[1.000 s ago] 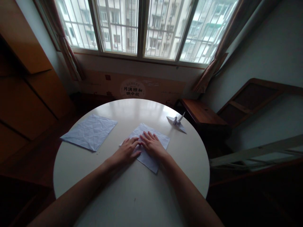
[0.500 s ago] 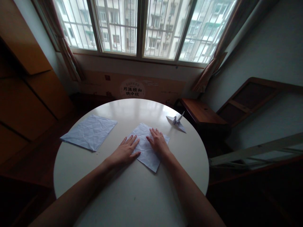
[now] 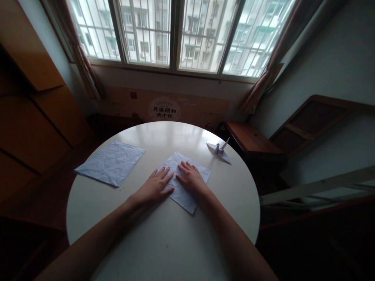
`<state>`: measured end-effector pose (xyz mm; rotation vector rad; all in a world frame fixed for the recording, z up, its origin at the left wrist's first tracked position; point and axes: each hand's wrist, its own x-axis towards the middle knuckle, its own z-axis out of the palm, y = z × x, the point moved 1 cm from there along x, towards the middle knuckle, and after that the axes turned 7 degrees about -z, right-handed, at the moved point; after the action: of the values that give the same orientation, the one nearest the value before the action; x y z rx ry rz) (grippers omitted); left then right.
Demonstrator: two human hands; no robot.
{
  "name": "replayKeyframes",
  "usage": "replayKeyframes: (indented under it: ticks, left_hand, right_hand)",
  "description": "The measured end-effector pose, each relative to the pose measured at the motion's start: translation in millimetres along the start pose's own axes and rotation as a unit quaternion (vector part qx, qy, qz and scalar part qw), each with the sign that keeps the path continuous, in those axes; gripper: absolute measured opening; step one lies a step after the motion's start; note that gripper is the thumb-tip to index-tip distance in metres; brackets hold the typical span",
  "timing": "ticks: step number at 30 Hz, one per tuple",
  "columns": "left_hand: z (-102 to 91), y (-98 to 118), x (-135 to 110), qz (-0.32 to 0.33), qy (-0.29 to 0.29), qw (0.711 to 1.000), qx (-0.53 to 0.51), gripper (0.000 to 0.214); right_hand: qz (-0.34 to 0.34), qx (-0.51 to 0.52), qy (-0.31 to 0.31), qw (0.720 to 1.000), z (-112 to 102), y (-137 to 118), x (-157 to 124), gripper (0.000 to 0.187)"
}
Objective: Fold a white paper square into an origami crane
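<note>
A creased pale sheet of paper (image 3: 184,197) lies near the middle of the round white table (image 3: 164,242). My left hand (image 3: 154,187) rests flat on the sheet's left part, fingers stretched out. My right hand (image 3: 191,179) lies flat on the sheet's middle, fingers spread and pointing away from me. The two hands sit close together, thumbs nearly touching. Neither hand holds anything.
A second crumpled sheet (image 3: 111,162) lies at the table's left. A folded paper crane (image 3: 219,150) stands near the table's far right edge. A wooden bench (image 3: 252,142) is beyond it, a barred window (image 3: 175,35) ahead, wooden cabinets (image 3: 35,117) on the left.
My right hand slid out to the right over the sheet half a second ago and has come back leftward beside the left hand. The left hand's fingers stay flat on the paper.
</note>
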<state>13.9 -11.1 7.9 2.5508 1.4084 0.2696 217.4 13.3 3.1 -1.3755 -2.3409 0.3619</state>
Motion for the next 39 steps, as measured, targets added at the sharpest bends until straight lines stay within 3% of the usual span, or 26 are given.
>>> replayKeyframes:
  ticks: [4,7,12,14,17,27,34,39]
  left_hand:
    - [0.2,-1.1,-0.4,0.003,0.004,1.000,-0.001,0.064]
    - [1.1,-2.6,-0.4,0.004,0.005,1.000,-0.004,0.065]
    - [2.3,-4.0,0.2,-0.001,0.002,1.000,0.000,0.065]
    - [2.5,-3.9,0.9,-0.004,-0.003,1.000,0.004,0.066]
    - [2.2,-3.2,1.6,-0.006,-0.006,1.000,0.004,0.068]
    - [2.3,-4.1,0.8,-0.007,-0.013,1.000,0.027,0.065]
    - [-13.0,6.3,-6.6,-0.011,0.070,0.995,0.075,0.056]
    - [-22.3,11.5,-5.5,-0.060,0.116,0.989,0.068,0.042]
  right_hand:
    - [0.054,-0.012,0.022,0.998,-4.6,6.9,-2.3,0.056]
    - [0.058,0.008,0.061,0.996,-7.4,10.1,-2.3,0.051]
    - [-0.062,0.122,0.089,0.987,-8.0,2.1,0.6,0.042]
    - [-0.091,0.160,0.067,0.981,-4.9,-2.4,1.6,0.041]
    - [-0.107,0.140,0.019,0.984,0.2,-5.5,2.1,0.037]
    - [0.010,-0.001,0.032,0.999,-8.2,12.1,-2.0,0.047]
    - [-0.044,0.046,0.081,0.995,-11.3,1.7,1.8,0.040]
    - [-0.101,0.030,0.025,0.994,-0.5,-12.4,1.5,0.039]
